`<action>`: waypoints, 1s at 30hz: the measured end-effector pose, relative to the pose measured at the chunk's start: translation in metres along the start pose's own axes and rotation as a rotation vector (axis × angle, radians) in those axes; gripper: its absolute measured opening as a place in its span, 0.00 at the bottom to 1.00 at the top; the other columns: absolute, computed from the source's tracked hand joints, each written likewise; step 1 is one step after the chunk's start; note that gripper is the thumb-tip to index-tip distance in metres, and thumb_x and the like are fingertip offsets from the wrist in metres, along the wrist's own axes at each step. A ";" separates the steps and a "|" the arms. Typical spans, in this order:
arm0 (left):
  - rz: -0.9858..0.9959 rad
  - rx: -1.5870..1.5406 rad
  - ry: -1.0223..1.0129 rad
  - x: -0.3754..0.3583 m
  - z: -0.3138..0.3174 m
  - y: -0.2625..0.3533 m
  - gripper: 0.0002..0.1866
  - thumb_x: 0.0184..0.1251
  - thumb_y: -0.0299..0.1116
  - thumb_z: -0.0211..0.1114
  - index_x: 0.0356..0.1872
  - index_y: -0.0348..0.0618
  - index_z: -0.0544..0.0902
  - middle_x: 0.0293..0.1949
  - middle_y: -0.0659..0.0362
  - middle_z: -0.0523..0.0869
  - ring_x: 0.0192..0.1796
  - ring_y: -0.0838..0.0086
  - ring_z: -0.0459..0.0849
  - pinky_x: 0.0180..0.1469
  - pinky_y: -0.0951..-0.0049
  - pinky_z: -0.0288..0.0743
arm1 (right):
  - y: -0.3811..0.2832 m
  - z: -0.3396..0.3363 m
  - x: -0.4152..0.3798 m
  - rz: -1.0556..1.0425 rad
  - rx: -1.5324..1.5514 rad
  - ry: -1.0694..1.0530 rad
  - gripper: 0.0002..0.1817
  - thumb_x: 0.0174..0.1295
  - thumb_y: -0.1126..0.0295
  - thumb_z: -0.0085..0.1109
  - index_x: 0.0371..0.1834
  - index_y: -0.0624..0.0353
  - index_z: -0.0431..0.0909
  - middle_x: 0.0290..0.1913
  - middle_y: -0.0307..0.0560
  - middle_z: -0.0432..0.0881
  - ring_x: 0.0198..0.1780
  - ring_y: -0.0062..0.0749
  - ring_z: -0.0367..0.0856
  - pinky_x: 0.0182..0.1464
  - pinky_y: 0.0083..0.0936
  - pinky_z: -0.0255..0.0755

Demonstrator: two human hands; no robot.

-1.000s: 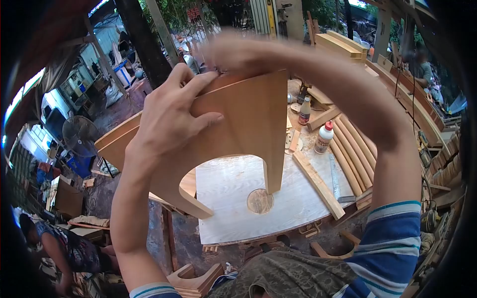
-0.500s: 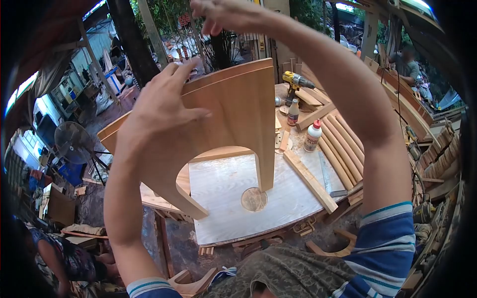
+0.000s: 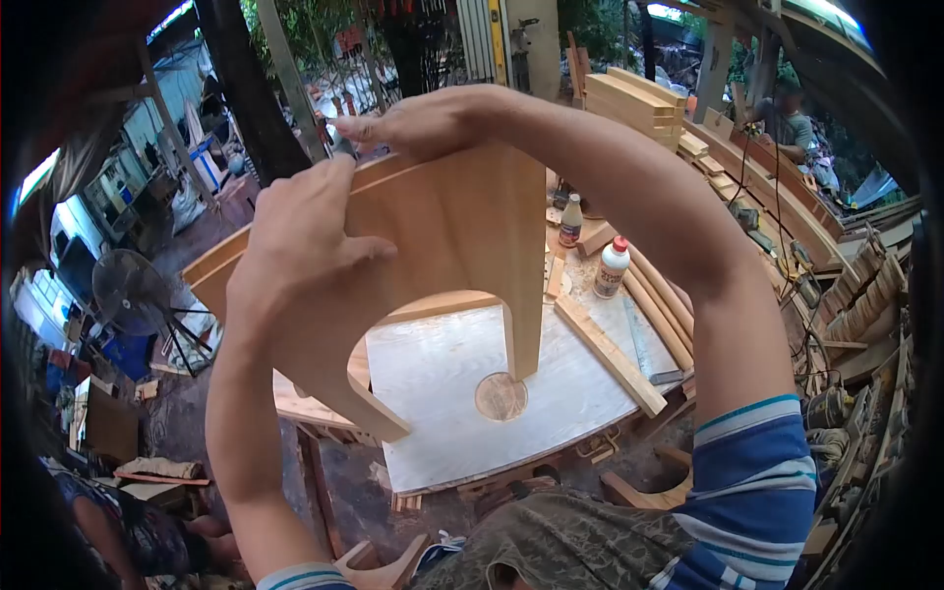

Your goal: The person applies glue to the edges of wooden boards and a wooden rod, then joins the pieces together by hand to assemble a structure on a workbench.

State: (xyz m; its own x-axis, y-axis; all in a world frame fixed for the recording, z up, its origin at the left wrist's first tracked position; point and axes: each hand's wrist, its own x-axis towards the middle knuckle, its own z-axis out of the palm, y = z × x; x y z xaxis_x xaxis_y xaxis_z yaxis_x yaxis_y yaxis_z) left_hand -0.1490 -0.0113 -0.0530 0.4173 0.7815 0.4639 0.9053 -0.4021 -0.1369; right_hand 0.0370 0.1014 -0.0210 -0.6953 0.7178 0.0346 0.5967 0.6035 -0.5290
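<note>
A wooden panel with an arched cutout (image 3: 447,221) stands upright on its two legs over the pale board (image 3: 442,433), with a second wooden strip along its far top side. My left hand (image 3: 300,221) grips the panel's upper left part, its thumb against the near face and its fingers at the top edge. Laid across the top edge farther right is my right hand (image 3: 428,123), its visible digits stretched out to the left; part of it is hidden by the panel. A round wooden disc-like patch (image 3: 501,396) shows in the board near the right leg.
Right of the panel are a white glue bottle with a red cap (image 3: 612,267), a smaller bottle (image 3: 570,221), a wood strip (image 3: 612,356) and several rounded rods (image 3: 661,310). A standing fan (image 3: 133,293) is at left. Other people are at far right (image 3: 787,123) and lower left (image 3: 147,521).
My right hand has come down from above onto the panel's top edge. The fingers of my left hand have settled closer on the panel. The view has shifted slightly.
</note>
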 end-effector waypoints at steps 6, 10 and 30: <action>0.001 0.063 -0.018 -0.009 -0.012 0.018 0.30 0.47 0.46 0.82 0.43 0.37 0.77 0.43 0.45 0.86 0.51 0.48 0.85 0.54 0.52 0.76 | 0.007 -0.056 -0.003 0.060 -0.064 0.073 0.53 0.71 0.24 0.27 0.80 0.61 0.63 0.72 0.66 0.74 0.64 0.54 0.81 0.70 0.49 0.69; -0.033 0.041 -0.064 -0.010 -0.017 0.027 0.31 0.45 0.46 0.83 0.44 0.37 0.78 0.44 0.45 0.85 0.51 0.48 0.85 0.54 0.53 0.76 | 0.037 -0.043 0.001 -0.006 -0.171 0.208 0.52 0.73 0.26 0.27 0.74 0.65 0.70 0.69 0.64 0.77 0.64 0.53 0.82 0.68 0.50 0.71; -0.178 -0.063 0.072 -0.096 -0.042 -0.061 0.58 0.32 0.39 0.88 0.74 0.41 0.72 0.60 0.46 0.85 0.63 0.50 0.83 0.67 0.59 0.74 | 0.005 0.000 -0.030 -0.102 -0.162 0.172 0.49 0.74 0.26 0.31 0.69 0.63 0.78 0.62 0.58 0.84 0.58 0.48 0.84 0.64 0.43 0.74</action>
State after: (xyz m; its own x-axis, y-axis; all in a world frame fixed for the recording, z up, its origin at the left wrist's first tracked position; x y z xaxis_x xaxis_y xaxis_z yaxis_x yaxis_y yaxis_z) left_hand -0.2471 -0.0817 -0.0521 0.2427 0.8074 0.5377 0.9565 -0.2916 0.0062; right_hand 0.0612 0.0828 -0.0247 -0.6854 0.6902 0.2320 0.5924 0.7138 -0.3734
